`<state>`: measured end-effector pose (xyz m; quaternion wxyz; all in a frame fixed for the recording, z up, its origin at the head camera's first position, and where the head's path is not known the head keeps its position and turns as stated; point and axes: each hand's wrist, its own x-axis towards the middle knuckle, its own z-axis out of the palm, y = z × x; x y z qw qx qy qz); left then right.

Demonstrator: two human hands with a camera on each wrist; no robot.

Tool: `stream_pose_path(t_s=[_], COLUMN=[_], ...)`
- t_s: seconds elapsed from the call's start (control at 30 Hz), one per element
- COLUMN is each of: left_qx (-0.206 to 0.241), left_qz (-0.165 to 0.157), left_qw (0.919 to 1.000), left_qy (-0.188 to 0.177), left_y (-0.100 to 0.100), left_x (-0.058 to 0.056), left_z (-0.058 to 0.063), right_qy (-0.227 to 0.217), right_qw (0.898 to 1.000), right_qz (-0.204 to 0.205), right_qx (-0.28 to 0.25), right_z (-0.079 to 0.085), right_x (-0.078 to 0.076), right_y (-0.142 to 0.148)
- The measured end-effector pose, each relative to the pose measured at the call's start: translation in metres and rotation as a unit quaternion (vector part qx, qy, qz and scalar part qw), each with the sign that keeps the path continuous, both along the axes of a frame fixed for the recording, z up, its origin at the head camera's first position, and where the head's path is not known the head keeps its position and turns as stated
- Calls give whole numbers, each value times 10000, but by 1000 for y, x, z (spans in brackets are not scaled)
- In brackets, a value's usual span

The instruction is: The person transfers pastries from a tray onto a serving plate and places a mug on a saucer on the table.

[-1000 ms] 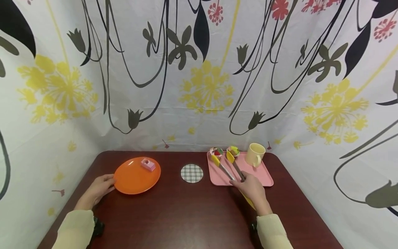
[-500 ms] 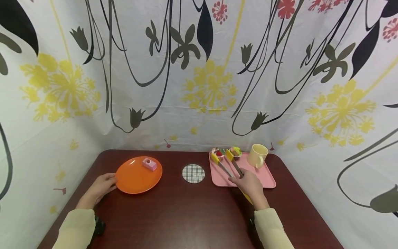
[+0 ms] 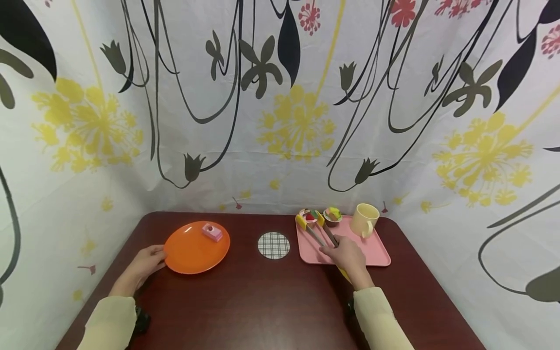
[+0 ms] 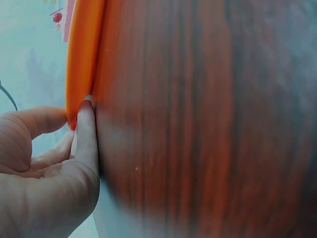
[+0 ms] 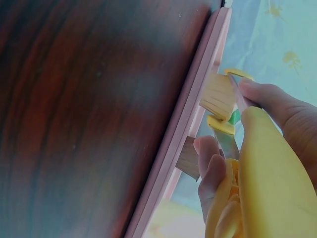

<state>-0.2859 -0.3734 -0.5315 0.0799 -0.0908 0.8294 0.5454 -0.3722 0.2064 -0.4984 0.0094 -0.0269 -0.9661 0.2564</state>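
From here, I see the right grip [image 3: 347,253] curled round tongs [image 5: 270,181], tips apart either side of a cupcake [image 3: 308,216] on the pink tray [image 3: 375,253], maybe to squeeze it. The left grip [image 3: 146,261] pinches the orange plate [image 3: 189,252], maybe against sliding.

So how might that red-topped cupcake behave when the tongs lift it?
The cupcake may well hold its shape, as its base looks crisp-edged and undented. It could tilt, though, since the base narrows toward the pink tray.

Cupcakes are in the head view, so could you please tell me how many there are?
2: the first cupcake is between the tips of the tongs; the second cupcake is on the tray, between the tongs and the mug. None seems hidden.
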Motion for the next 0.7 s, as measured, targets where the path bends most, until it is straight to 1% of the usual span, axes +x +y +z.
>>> stream_pose_path(t_s=[0.1, 0.2, 0.5, 0.7], left_qx=[-20, -43, 13, -4], left_qz=[18, 52, 172, 249], left_qw=[10000, 10000, 9998, 9996], left_qy=[2, 46, 77, 101], left_y=[0, 0, 2, 5], left_x=[2, 1, 4, 5], left_z=[-1, -2, 1, -2], right_qy=[-69, -77, -91, -50], right_qw=[10000, 10000, 9999, 9999], right_qz=[-8, -16, -44, -12], right_qx=[-31, 9, -68, -126], right_z=[0, 0, -2, -3], right_x=[-1, -2, -2, 1], right_y=[-1, 0, 2, 2])
